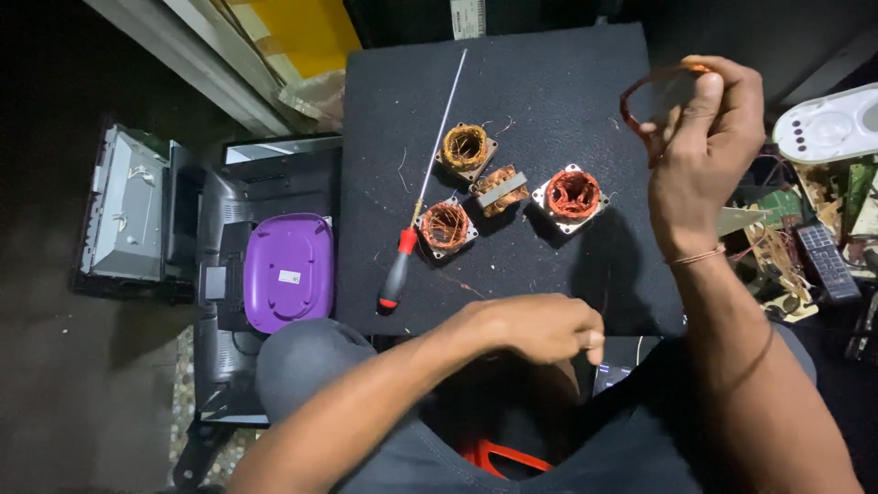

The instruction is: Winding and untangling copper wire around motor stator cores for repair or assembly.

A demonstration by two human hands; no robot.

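Observation:
My right hand [704,137] is raised over the right side of a dark mat [540,73] and grips a loop of copper wire [640,91]. My left hand [549,325] is closed near the mat's front edge; whether it pinches a thin wire I cannot tell. On the mat lie three square motor stators wound with copper: one at the back [465,148], one in front [445,226], one to the right [572,195]. A loose copper coil with a grey strip [500,189] lies between them. A long screwdriver with a red and black handle [399,274] lies at the left.
A purple lidded box [289,271] rests on dark equipment at the left, beside a grey metal chassis [123,206]. At the right are a white device [828,123], a remote control [826,261] and tangled wire scraps. A red object [503,455] shows between my knees.

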